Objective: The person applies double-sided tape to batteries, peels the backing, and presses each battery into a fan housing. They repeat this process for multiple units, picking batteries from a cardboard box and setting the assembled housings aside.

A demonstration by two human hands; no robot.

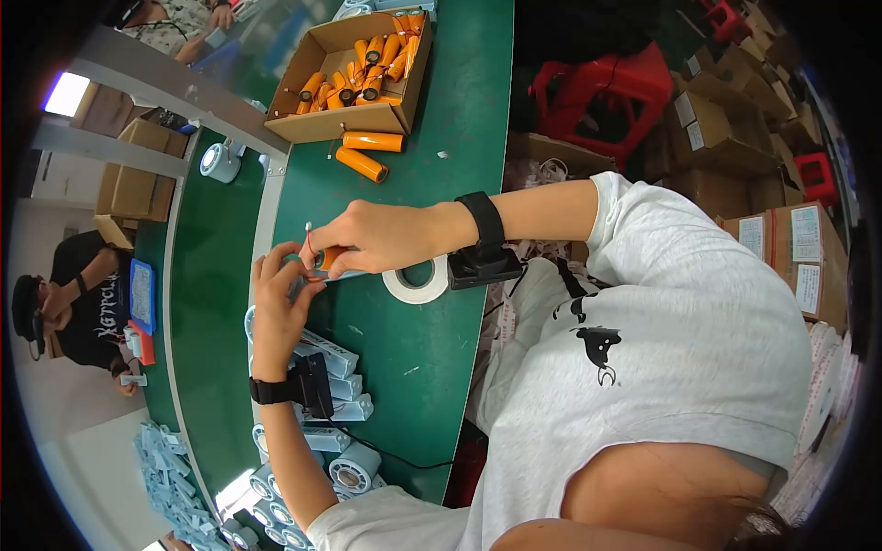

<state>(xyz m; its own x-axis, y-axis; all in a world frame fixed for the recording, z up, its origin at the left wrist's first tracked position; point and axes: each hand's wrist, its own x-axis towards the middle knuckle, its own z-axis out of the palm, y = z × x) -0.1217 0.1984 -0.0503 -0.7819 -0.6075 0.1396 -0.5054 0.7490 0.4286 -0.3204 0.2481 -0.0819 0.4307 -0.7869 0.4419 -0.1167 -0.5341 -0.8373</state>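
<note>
Open brown cardboard box (317, 124) at the far end of the green table (413, 340) is loaded with orange cylindrical battery cells (367, 69), dark end caps visible. Two more loose orange cells (367, 151) are laid just in front of it. An orange cylindrical cell with red wire (323, 257) is held above the table near the white tape roll (415, 280). Right hand (377, 237) is closed on it from above; left hand (280, 303) is pinched at its end. Cell is mostly hidden by fingers.
</note>
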